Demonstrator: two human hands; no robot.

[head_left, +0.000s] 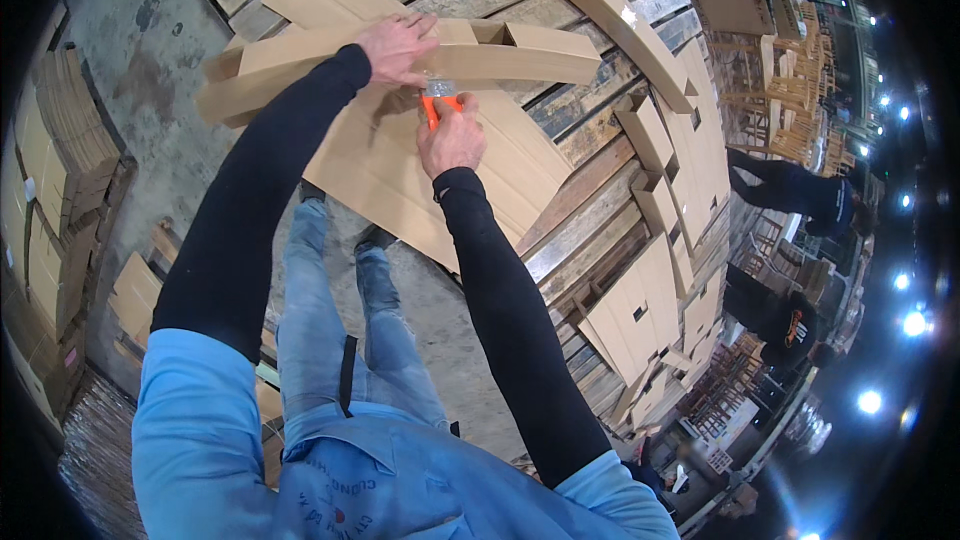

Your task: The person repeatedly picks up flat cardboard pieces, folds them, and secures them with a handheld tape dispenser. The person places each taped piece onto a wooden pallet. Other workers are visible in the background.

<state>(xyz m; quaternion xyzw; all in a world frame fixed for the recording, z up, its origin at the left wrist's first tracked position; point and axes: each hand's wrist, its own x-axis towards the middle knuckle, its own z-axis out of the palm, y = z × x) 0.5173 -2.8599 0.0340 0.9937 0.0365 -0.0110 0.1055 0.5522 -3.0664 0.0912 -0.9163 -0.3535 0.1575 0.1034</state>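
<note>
A long folded cardboard piece [520,58] with a box-shaped, slotted edge lies across a flat cardboard sheet [390,155] in front of me. My left hand [398,48] grips its raised edge, fingers over the top and thumb on the near side. In my right hand [453,140] is an orange tape dispenser [432,112], held against the near face of the fold. A shiny clear strip of tape [438,88] shows at its front, close to my left thumb.
Wooden pallet slats [590,120] lie beneath the cardboard. Another folded cardboard strip [610,15] stretches along the far side, and several folded pieces [635,325] lie to the right. Stacked flat cartons [65,150] stand at left. Two people [800,190] are among wooden furniture at far right.
</note>
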